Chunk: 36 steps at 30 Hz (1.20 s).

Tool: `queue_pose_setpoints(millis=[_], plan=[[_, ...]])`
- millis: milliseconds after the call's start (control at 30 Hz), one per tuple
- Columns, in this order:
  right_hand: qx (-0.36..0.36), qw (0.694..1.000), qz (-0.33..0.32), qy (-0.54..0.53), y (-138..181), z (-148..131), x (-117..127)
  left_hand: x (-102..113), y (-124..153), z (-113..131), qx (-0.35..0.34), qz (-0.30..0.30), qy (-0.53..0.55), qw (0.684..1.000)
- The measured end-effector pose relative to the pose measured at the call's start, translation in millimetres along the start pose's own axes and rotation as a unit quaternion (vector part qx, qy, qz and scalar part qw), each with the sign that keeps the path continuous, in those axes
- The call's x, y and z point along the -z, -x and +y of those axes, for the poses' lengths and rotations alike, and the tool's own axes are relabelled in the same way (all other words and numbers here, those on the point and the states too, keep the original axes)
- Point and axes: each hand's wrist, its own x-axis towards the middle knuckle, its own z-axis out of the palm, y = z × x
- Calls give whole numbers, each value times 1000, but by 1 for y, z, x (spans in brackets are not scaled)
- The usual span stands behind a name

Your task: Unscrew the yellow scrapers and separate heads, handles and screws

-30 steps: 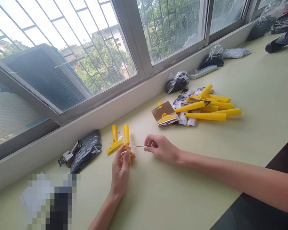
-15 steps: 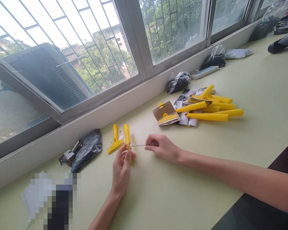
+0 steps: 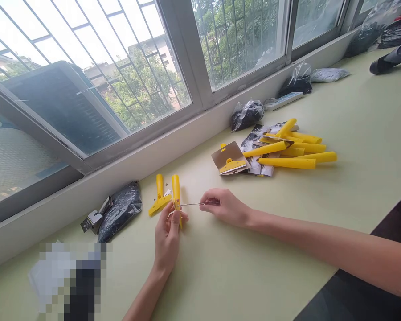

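Note:
My left hand [image 3: 168, 229] is closed around the head of a yellow scraper [image 3: 176, 187], whose handle points up toward the window. My right hand [image 3: 225, 206] is closed on the dark handle of a screwdriver [image 3: 190, 204]. Its thin metal shaft runs left to the scraper head, by my left fingertips. The exact contact point is too small to make out. Just left of the held scraper, a second yellow scraper [image 3: 159, 203] lies on the table. Between the two are a few tiny screws and a small white piece.
On the pale table [image 3: 254, 267], several yellow handles [image 3: 287, 163] lie piled over printed cards, beside a carded yellow scraper head [image 3: 232, 166]. A black plastic bag [image 3: 122, 207] lies left. Bagged dark parts [image 3: 247, 115] and a power strip [image 3: 283, 101] stand along the window ledge.
The whole view shifts slightly left. Both hands keep their grips, and the screwdriver shaft still reaches the scraper head.

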Motion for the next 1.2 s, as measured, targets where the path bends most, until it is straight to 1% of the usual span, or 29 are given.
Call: queue_pose_setpoints(millis=[733, 900, 1200], plan=[[-5, 1000, 6, 7, 1, -3, 0, 0, 0, 1, -1, -7, 5, 1000], [-12, 999, 8, 30, 1, -5, 0, 0, 0, 1, -5, -7, 7, 1000], [-2, 999, 7, 36, 0, -5, 0, 0, 1, 2, 0, -18, 10, 1000]])
